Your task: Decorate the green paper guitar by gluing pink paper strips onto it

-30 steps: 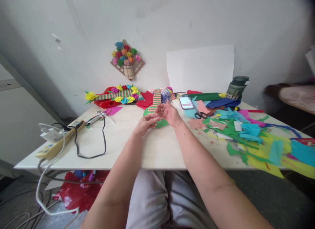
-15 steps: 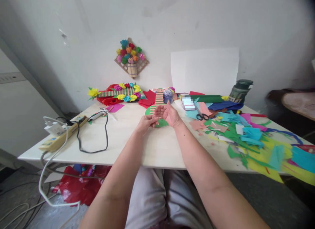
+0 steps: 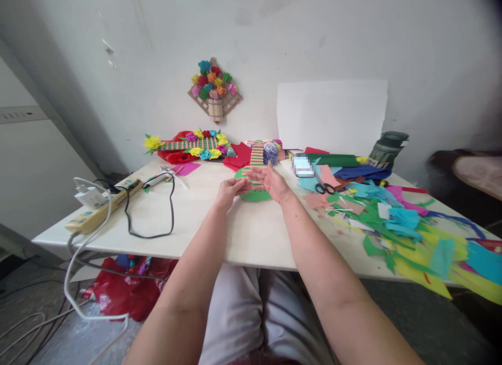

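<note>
Both my hands hover over the middle of the white table. My left hand has its fingers curled together, and whether it pinches anything is too small to tell. My right hand lies palm up with the fingers spread and nothing visible in it. Just beyond them lies a green paper disc with a strip of green and red striped sticks running back from it. A small blue and purple ball-like thing sits at the far end of that strip.
Black scissors and a phone lie right of my hands, beside several coloured paper scraps. A glue gun with a black cord and a power strip sit on the left. A dark bottle stands back right.
My view has drifted left and slightly up. My left hand's fingertips have closed a little nearer my right palm; both hands stay over the green disc.
</note>
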{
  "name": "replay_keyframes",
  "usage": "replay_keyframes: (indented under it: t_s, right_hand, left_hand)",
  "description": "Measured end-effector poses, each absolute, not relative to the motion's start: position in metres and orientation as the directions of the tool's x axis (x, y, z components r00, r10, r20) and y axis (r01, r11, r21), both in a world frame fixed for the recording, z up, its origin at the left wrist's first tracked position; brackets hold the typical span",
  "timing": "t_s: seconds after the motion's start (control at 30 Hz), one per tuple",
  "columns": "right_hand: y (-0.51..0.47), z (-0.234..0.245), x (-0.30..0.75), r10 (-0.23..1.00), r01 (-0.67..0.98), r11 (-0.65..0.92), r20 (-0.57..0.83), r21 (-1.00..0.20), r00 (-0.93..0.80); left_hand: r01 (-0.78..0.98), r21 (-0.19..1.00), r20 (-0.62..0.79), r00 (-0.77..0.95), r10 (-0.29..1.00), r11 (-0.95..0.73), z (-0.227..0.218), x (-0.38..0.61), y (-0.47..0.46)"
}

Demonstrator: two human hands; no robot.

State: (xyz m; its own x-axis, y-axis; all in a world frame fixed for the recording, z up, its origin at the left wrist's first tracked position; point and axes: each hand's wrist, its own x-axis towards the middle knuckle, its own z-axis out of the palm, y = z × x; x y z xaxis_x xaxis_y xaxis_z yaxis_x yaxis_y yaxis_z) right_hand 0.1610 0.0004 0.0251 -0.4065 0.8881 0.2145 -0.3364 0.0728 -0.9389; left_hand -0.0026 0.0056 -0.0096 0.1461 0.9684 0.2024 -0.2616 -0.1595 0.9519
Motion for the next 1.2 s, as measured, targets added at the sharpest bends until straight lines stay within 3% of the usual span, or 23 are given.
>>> replay_keyframes:
  t_s: [0.27,0.5,0.73,0.87,0.97,1.2]
  right_hand:
    - [0.0,0.021,0.151,0.864,-0.21,0.062,0.158,-0.976,-0.479]
    - [0.002,0.019,0.147,0.871,-0.156,0.074,0.14,-0.985,-0.471]
    - [0.001,0.021,0.152,0.944,-0.165,0.171,0.209,-0.971,-0.256]
    - [0.0,0.02,0.151,0.948,-0.175,0.163,0.203,-0.971,-0.244]
    - [0.0,0.018,0.15,0.931,-0.214,0.146,0.207,-0.966,-0.301]
    - [0.004,0.018,0.151,0.926,-0.247,0.192,0.259,-0.95,-0.274]
  left_hand:
    - [-0.206,0.946,0.27,0.078,0.96,-0.249,-0.008,0.003,0.003]
    - [0.038,0.92,0.392,-0.035,0.919,-0.391,-0.013,0.001,0.012]
    - [-0.105,0.922,0.357,-0.138,0.924,-0.372,-0.01,-0.003,0.013]
    - [-0.244,0.893,0.383,-0.023,0.923,-0.377,-0.009,-0.003,0.009]
    - [-0.33,0.898,0.334,0.082,0.939,-0.291,-0.009,-0.001,0.006]
    - [-0.239,0.96,0.213,0.297,0.931,-0.143,-0.007,0.0,0.0]
